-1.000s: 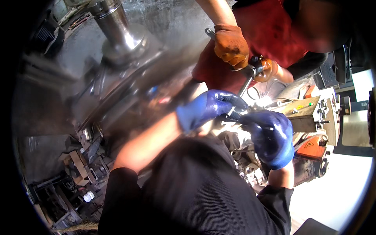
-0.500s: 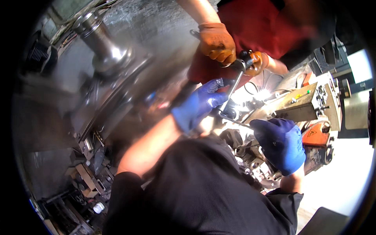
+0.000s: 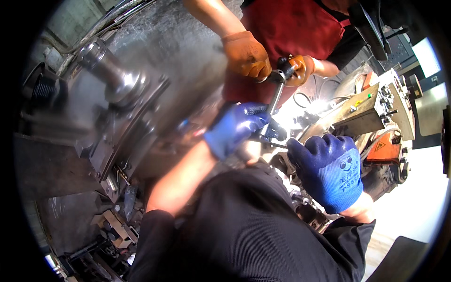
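My left hand point(image 3: 236, 130), in a blue glove with a dark coated palm, curls its fingers round the lower end of a metal rod point(image 3: 276, 101) with dark round fittings. My right hand point(image 3: 325, 170), in the same kind of glove, grips a thin metal bar point(image 3: 278, 145) that meets the rod's lower end. Its far end is hidden in the fist. Across from me, a co-worker's orange-gloved hand point(image 3: 248, 55) and other orange-gloved hand point(image 3: 299, 70) hold the rod's upper end, by a black fitting point(image 3: 283, 63).
A shiny metal spindle point(image 3: 112, 73) stands on a machine at the left. To the right are a box-shaped control unit point(image 3: 361, 113) with small switches and an orange housing point(image 3: 384, 149) with a warning sign. Bright glare covers machinery beyond the rod. Cardboard point(image 3: 115, 228) lies lower left.
The co-worker's hands and the rod's upper end have shifted left and up in view. My right hand has moved left, nearer the rod, and turned so its back shows. My left hand keeps its hold.
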Motion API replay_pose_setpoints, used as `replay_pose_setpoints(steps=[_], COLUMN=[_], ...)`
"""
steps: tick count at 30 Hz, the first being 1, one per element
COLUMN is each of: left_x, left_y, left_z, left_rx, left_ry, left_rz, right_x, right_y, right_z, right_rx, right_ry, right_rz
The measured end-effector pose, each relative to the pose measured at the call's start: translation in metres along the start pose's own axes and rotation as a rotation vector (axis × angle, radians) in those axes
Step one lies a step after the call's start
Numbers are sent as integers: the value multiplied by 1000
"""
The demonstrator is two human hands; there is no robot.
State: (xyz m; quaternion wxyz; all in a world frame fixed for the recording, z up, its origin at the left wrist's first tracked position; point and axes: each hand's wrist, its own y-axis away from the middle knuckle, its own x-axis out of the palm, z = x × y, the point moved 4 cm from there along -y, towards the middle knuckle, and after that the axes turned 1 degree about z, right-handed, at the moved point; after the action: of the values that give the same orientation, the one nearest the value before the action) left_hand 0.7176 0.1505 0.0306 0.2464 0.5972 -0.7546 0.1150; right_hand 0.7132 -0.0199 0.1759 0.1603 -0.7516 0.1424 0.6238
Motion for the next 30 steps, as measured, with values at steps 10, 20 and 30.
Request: replay_pose_setpoints(steps=[10,20,30], left_x=[-7,16,30], left_y=[-3,-15,-28], left_z=[6,-9,-8], left_rx=[18,-33,-82], left_ry=[-42,4,-34], left_rz=[35,30,-11], right_x=[-9,99,81], right_y=[-13,40,39], right_z=[0,-16,-40], right_rx=[-56,216,266], right_ry=[170,-342,-514], right_rz=[175,4,-101])
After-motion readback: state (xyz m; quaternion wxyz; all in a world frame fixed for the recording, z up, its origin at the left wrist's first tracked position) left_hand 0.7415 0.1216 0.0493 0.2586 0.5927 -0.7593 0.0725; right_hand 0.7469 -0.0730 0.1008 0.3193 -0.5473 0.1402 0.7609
